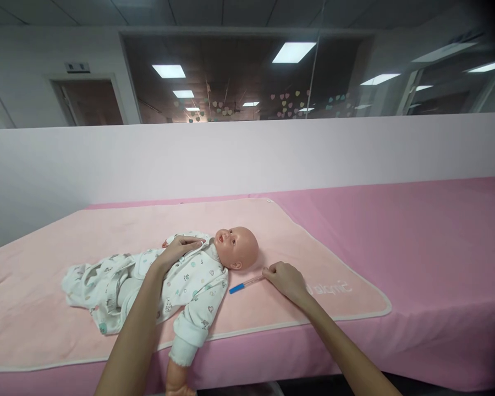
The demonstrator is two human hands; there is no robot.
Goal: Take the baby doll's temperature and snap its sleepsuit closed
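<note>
A baby doll (237, 247) in white patterned clothes (193, 278) lies on its back, head to the right, one arm hanging over the front edge. On its upper chest, by the collar, rests my left hand (181, 248) with fingers stretched out; whether the fingertips grip any cloth cannot be made out. Right of the doll's shoulder, my right hand (284, 279) is closed on the clear end of a thin thermometer (253, 281). Its blue end (236, 288) points left towards the doll's sleeve, apart from it, just above the mat.
A peach mat (313, 247) with white edging and lettering lies under the doll on a pink-covered table (437, 247). Behind stands a low white partition (247, 159). Beyond it are a window (247, 82) with heart stickers and a door (88, 103).
</note>
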